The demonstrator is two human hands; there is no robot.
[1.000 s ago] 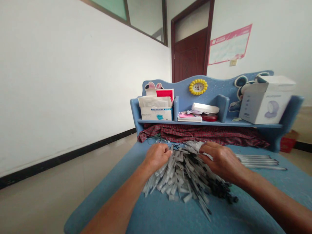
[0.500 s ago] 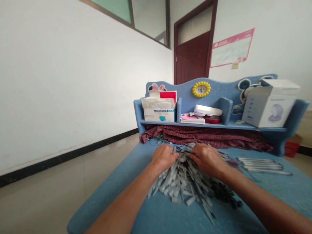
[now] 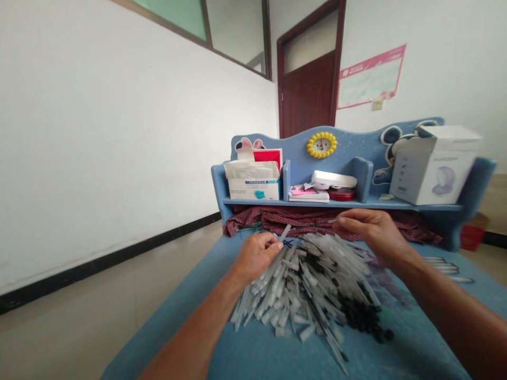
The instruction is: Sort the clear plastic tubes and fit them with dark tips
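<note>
My left hand is closed, pinching a translucent plastic tube that points up and away. It is at the left edge of a heaped pile of translucent tubes, some with dark thin pieces among them. My right hand is raised above the pile's far right side. Its thumb and fingers pinch a small thin piece, of which only a short end shows. Small black parts lie at the right of the pile. A few thin black sticks lie just beyond my left hand.
The blue desk has a shelf behind it with a mask box, a yellow flower clock and a white carton. Red checked cloth lies beneath the shelf. Long pen-like tubes lie at right, partly hidden by my arm.
My right hand has lifted off the pile and moved right and up, with a small thin piece in its pinch. My left hand has shifted slightly left and the tube in it shows more.
</note>
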